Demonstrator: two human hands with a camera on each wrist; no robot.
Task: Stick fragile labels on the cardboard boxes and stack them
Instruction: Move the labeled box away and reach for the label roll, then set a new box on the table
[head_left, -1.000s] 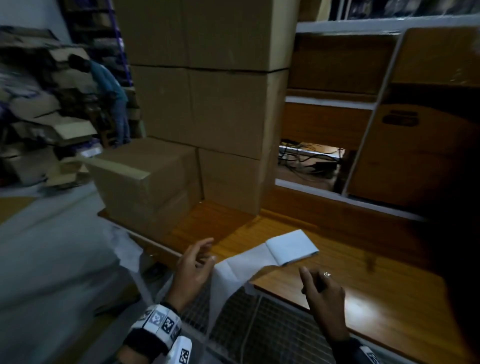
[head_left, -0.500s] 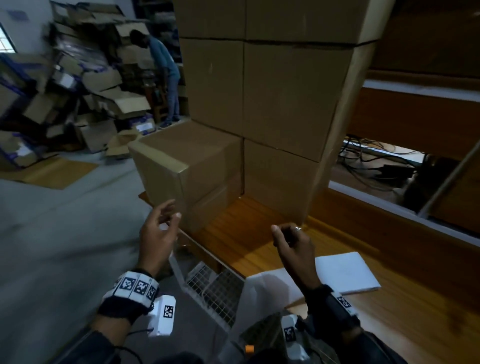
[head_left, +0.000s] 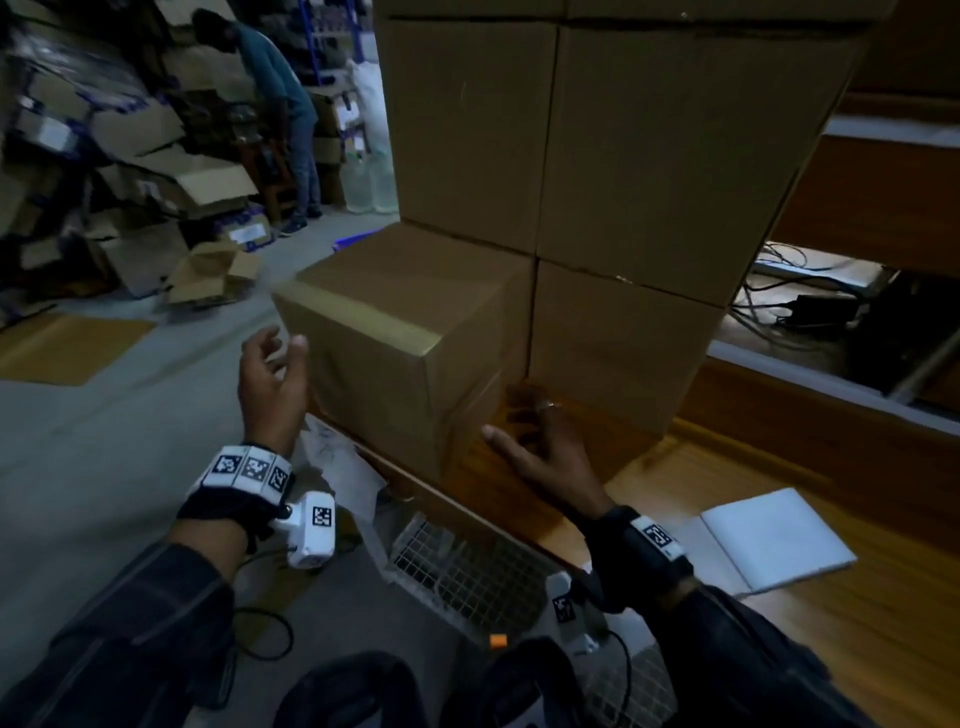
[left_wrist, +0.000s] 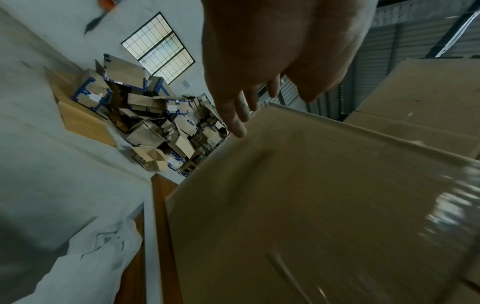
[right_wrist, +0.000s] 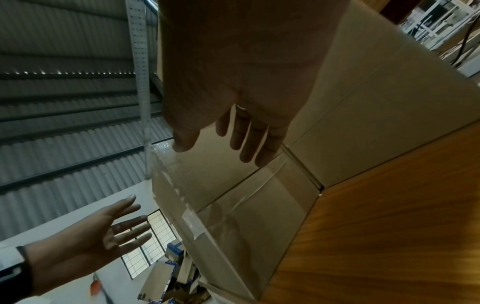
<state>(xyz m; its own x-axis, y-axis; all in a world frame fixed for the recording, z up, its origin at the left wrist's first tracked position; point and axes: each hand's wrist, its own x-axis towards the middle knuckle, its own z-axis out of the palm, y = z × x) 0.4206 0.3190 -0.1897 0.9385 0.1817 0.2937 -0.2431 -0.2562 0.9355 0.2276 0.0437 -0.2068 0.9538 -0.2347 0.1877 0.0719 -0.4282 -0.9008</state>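
A taped cardboard box (head_left: 400, 332) (left_wrist: 324, 205) (right_wrist: 233, 205) sits at the left end of the wooden table (head_left: 857, 613), beside a tall stack of boxes (head_left: 623, 156). My left hand (head_left: 272, 382) (left_wrist: 241, 107) (right_wrist: 109, 230) hovers open by the box's left face, fingers spread, holding nothing. My right hand (head_left: 524, 431) (right_wrist: 233, 139) reaches open toward the box's lower right face, fingers straight; whether it touches is unclear. A white label pad (head_left: 774, 540) lies on the table to the right, with a white strip hanging off the edge.
Crumpled white backing paper (head_left: 337, 462) (left_wrist: 85, 267) hangs off the table's left edge above a wire basket (head_left: 467, 566). Loose cardboard boxes (head_left: 130, 171) pile up on the floor at left, where a person (head_left: 280, 104) bends over. Cables (head_left: 795, 296) lie behind the table.
Both hands have left the label pad and moved up and left to the single box. The view swung left, so the pad now lies at the right.
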